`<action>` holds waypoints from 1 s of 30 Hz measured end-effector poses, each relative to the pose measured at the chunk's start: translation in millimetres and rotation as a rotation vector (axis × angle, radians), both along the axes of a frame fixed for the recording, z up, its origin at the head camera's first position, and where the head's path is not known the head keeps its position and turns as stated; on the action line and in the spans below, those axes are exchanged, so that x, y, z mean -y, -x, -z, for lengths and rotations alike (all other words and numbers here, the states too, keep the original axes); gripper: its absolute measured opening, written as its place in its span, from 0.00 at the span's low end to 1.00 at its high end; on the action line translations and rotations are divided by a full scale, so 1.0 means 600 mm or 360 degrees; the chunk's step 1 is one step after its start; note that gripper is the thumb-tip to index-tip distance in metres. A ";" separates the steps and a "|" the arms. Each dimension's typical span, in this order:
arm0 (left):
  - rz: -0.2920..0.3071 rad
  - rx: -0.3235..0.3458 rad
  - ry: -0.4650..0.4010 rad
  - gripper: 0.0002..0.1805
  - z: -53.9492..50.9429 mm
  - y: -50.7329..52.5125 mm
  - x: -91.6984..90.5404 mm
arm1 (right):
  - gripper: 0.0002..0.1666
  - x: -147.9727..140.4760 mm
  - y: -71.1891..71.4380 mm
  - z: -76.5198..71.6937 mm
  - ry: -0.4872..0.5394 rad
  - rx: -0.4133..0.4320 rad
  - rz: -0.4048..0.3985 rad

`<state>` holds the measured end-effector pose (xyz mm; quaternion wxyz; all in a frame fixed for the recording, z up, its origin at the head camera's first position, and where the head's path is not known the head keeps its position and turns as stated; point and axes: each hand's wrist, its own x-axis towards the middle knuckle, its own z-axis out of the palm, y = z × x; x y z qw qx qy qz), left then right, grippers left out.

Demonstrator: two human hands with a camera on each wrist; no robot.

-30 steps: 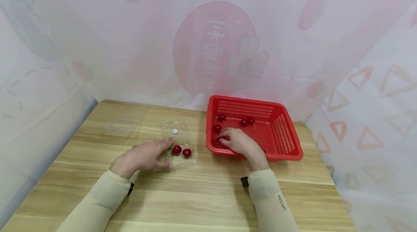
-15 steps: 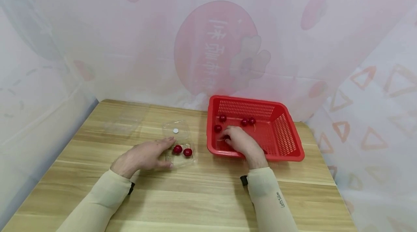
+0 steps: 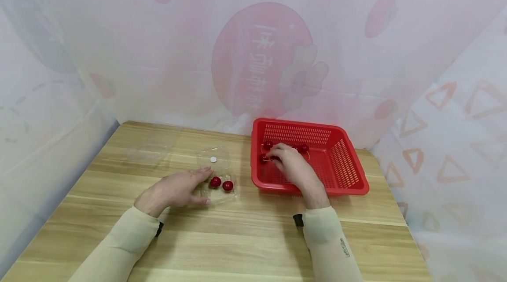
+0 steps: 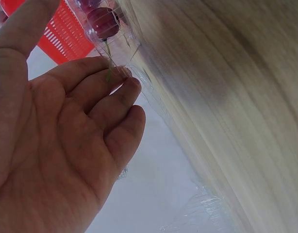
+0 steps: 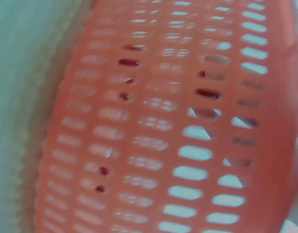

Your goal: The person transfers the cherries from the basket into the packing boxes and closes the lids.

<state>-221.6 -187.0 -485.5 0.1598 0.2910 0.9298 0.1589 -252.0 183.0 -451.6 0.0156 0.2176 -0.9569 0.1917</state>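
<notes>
My left hand lies flat-fingered at the left side of an open clear plastic box, thumb and fingertips at its edge. Two dark red cherries sit in the box; its lid, bearing a white round sticker, is folded back. In the left wrist view, the loosely bent fingers touch the plastic below a cherry. My right hand reaches into the red basket, fingers bent, fingertips against a cherry with a thin stem. Whether they pinch it is hidden.
More cherries lie in the basket, one near its left wall. Another clear plastic piece is at the table's back left. The right wrist view shows the slotted basket wall, dark red showing through some slots. Printed cloth hangs behind.
Inside the basket my right hand has shifted slightly back, away from the near wall, to the cherry at the left. The left hand and the two boxed cherries have stayed put.
</notes>
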 end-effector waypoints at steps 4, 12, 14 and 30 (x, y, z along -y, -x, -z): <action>-0.0004 0.0003 -0.0001 0.55 0.001 0.000 0.000 | 0.16 0.014 -0.014 -0.019 0.0019 -0.0049 -0.0041; 0.0007 -0.0023 0.0009 0.54 0.004 -0.001 -0.003 | 0.16 0.048 -0.036 -0.049 -0.0016 -0.0164 -0.0153; 0.0009 -0.0024 0.0007 0.54 0.003 -0.001 -0.003 | 0.15 0.060 -0.039 -0.054 -0.0028 -0.0197 -0.0209; -0.0020 0.0005 -0.0022 0.54 0.006 0.001 0.001 | 0.18 0.135 -0.051 -0.042 -0.0294 -0.0274 -0.0525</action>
